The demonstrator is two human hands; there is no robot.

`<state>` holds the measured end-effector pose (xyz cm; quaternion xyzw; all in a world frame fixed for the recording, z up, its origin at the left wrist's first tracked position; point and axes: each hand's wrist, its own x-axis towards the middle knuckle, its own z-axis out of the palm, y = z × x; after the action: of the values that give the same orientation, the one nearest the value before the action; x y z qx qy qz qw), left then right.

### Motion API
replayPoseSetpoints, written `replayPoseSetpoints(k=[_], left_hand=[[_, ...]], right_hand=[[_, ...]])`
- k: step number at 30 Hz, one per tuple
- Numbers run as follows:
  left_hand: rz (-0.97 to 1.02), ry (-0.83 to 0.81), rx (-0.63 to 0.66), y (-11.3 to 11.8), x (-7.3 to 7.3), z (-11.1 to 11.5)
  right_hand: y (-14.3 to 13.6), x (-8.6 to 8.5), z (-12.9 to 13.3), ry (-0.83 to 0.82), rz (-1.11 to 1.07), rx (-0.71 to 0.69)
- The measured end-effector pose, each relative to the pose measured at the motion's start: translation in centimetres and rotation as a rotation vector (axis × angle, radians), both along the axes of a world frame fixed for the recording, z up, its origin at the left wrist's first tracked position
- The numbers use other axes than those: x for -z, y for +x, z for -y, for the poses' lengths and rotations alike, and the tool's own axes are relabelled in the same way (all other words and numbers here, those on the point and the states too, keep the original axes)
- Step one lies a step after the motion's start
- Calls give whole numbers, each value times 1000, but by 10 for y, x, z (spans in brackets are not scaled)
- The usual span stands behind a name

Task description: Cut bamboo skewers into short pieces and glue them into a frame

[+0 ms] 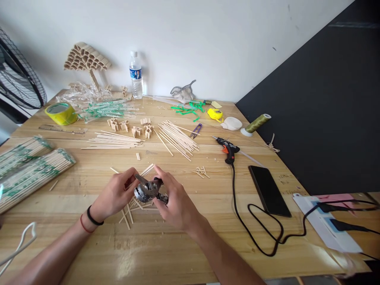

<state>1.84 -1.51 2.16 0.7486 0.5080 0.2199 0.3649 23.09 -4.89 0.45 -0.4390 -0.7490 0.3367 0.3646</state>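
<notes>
Right-hand grip [178, 200] was curled closed round the handles of worn, dark-grey metal pliers [147, 190], lower centre of the frame; the left grip [117, 194] bent its fingers in at the tool's head, whether on anything could not be told. Steady support and a square bite would likely have suited the thin, pale wooden sticks [126, 219] just below. Green print on clear plastic stick packets [38, 174], far left, and the blue-and-white bottle label [135, 73], upper left, was illegible.

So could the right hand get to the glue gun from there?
Probably yes: only some short sticks lie between the right hand and the glue gun, though that hand holds a metal tool.
</notes>
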Motion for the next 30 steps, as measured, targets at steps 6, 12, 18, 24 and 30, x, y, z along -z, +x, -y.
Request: replayPoseSetpoints(k=[6, 12, 18, 24, 30], left_hand=[[2, 0, -2, -1, 1, 0], [10, 0, -7, -1, 0, 0], [9, 10, -5, 0, 0, 0], [12, 12, -7, -1, 0, 0], [16, 7, 0, -1, 0, 0]], right_hand=[[0, 2, 0, 6, -10, -4], [0, 2, 0, 5, -13, 1], [0, 2, -1, 14, -11, 1], [0, 1, 0, 6, -13, 0], [0, 2, -1, 13, -16, 1]])
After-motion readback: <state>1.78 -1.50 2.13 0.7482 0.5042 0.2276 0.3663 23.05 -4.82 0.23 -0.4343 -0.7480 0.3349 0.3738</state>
